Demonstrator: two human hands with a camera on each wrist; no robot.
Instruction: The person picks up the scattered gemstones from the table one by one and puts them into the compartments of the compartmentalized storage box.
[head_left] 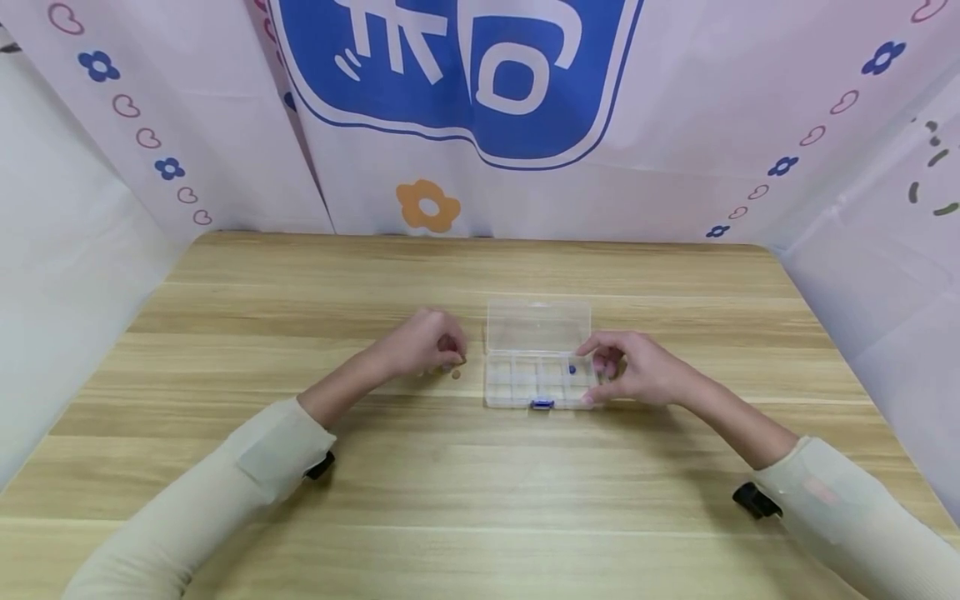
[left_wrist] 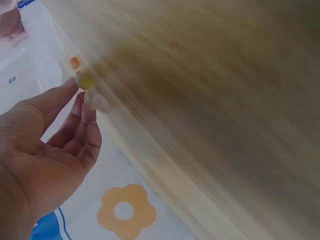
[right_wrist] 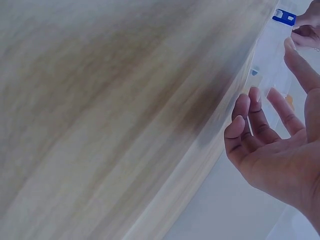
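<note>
On the table stands a clear plastic compartment box (head_left: 525, 379), its lid (head_left: 538, 327) swung back and a blue latch (head_left: 542, 404) at the front. A dark blue bead (head_left: 572, 369) lies in a back compartment at the right. My right hand (head_left: 637, 367) grips the box's right end, thumb at the front corner and forefinger at the back. Left of the box, my left hand (head_left: 431, 343) pinches a yellowish glass bead (left_wrist: 85, 81) at its fingertips. Close by lie an orange bead (left_wrist: 74, 63) and clear beads (left_wrist: 99, 102).
The wood-grain table (head_left: 480, 500) ends at a white cloth backdrop with a blue sign (head_left: 457, 117) and an orange flower (head_left: 428, 206). White cloth hangs at both sides. Dark wrist mounts (head_left: 756, 500) sit under the sleeves.
</note>
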